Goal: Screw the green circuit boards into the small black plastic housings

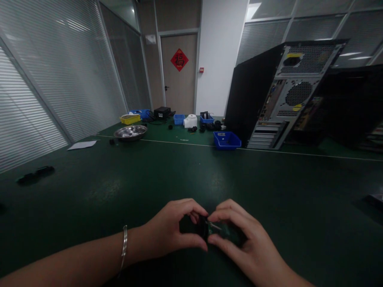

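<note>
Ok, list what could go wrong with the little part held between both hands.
1. The left hand and right hand pinch a small dark part with a green board by fingertips only; it could slip onto the green table.
2. The scene is dim and the part is dark, so a misaligned fit might go unnoticed.
3. The bracelet might catch while working.

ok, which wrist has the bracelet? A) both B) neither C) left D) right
C: the silver bracelet sits on the left wrist, behind the left hand; the right hand has a bare wrist. Both hands pinch a small dark part over the green table.
</note>
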Demonstrator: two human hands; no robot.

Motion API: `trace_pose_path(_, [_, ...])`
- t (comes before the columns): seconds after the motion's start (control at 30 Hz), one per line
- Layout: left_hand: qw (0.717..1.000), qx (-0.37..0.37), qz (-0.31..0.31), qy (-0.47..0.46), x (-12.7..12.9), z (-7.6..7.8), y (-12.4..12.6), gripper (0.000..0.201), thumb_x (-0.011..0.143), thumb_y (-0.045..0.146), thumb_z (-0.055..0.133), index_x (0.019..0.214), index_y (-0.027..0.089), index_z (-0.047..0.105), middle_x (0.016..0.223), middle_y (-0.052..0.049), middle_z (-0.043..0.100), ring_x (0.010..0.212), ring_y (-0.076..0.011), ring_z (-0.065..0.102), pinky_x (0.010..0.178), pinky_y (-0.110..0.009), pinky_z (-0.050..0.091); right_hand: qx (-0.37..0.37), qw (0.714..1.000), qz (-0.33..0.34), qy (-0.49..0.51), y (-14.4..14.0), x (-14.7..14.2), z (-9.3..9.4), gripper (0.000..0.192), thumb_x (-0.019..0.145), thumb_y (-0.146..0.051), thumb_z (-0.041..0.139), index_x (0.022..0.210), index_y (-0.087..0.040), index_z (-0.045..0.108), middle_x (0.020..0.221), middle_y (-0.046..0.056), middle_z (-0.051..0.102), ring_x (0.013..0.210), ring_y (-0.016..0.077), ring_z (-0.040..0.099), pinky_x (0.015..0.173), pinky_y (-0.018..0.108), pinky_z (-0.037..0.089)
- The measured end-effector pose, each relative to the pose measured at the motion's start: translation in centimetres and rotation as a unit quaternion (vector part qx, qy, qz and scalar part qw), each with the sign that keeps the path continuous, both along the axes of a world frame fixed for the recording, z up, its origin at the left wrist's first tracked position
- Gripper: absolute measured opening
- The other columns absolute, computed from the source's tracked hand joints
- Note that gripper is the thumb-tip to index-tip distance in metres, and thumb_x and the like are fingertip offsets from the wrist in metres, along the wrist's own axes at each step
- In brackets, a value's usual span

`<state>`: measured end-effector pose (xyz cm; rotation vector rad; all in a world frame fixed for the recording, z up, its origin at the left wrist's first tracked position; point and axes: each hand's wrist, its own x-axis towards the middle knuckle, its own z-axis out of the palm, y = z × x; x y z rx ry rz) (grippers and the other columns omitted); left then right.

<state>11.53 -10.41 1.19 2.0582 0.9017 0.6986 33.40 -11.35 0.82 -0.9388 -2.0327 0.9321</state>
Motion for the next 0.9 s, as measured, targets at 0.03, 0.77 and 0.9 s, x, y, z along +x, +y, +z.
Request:
trace_pose_path(0.03, [1.000, -0.001, -0.001, -0.006, 0.1, 0.1, -0.1, 0.048, 0.068, 0.039, 0.080, 0.108, 0.018, 0.063, 0.097, -0.005, 0.066, 0.088, -0.0179, 0.061, 0.079, -0.030, 0.049, -0.001, 1.000, 0.003, 0.002, -0.1, -0.1, 0.0, 0.014, 0.084, -0.022, 0.070, 0.097, -0.024, 0.065, 0.093, 0.002, 0.060, 0.085, 0.0188, 0.061, 0.072, 0.029, 0.048])
trace_pose_path(0.77, [0.878, -0.399, 0.022, -0.263, 1.1, -0.8, -0.1, 0.034, 0.071, 0.021, 0.079, 0.096, 0.012, 0.057, 0.078, -0.004, 0.073, 0.070, -0.0142, 0.070, 0.072, -0.030, 0.052, 0.028, 0.999, 0.037, -0.015, 0.0, -0.3, 0.0, 0.013, 0.087, -0.021, 0.066, 0.100, -0.022, 0.067, 0.090, 0.004, 0.064, 0.081, 0.0180, 0.064, 0.070, 0.027, 0.051])
trace_pose_path(0.9, [0.885, -0.390, 0.023, -0.253, 0.9, -1.1, -0.1, 0.033, 0.072, 0.019, 0.079, 0.097, 0.011, 0.059, 0.076, -0.003, 0.071, 0.067, -0.0109, 0.068, 0.067, -0.025, 0.051, 0.032, 0.998, 0.051, -0.029, -0.1, -0.5, -0.1, 0.014, 0.087, -0.019, 0.067, 0.101, -0.022, 0.067, 0.093, 0.004, 0.064, 0.083, 0.0176, 0.064, 0.071, 0.027, 0.051])
